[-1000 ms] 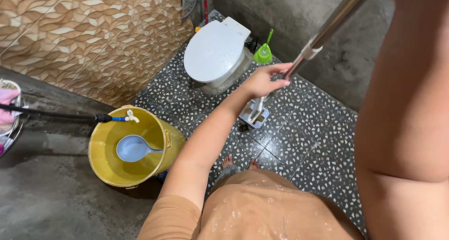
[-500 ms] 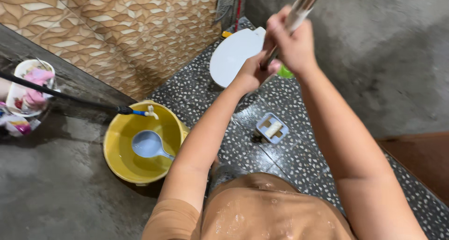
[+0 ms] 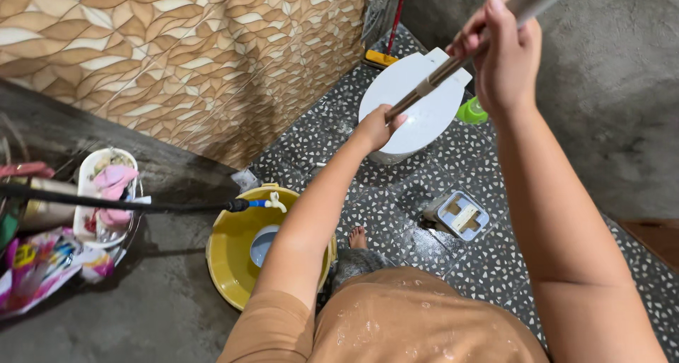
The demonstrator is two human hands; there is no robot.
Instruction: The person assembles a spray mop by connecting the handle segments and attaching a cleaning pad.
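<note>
A person in a wet tan shirt (image 3: pixel 396 320) stands barefoot on a speckled tile floor (image 3: pixel 509 264), both hands closed around a metal pole (image 3: pixel 453 62) that slants up out of the top of the frame. The left hand (image 3: pixel 375 126) grips the pole's lower end; the right hand (image 3: pixel 503 52) is wrapped around it higher up, and sits nearer the upper right corner than half a second ago. By the left elbow a yellow bucket (image 3: pixel 233 257) holds a pale blue dipper (image 3: pixel 265 244), now partly hidden behind the forearm, with a small white tap (image 3: pixel 274 202) on a dark hose (image 3: pixel 120 206) over its rim. A square mop head (image 3: pixel 458 216) lies flat on the tiles, apart from the pole, as before. Beyond the hands stand a white toilet (image 3: pixel 417 108) with its lid down and a green brush holder (image 3: pixel 471 111) beside it. The view has swung left, bringing more of the basket of bottles (image 3: pixel 102 193) into sight.
</note>
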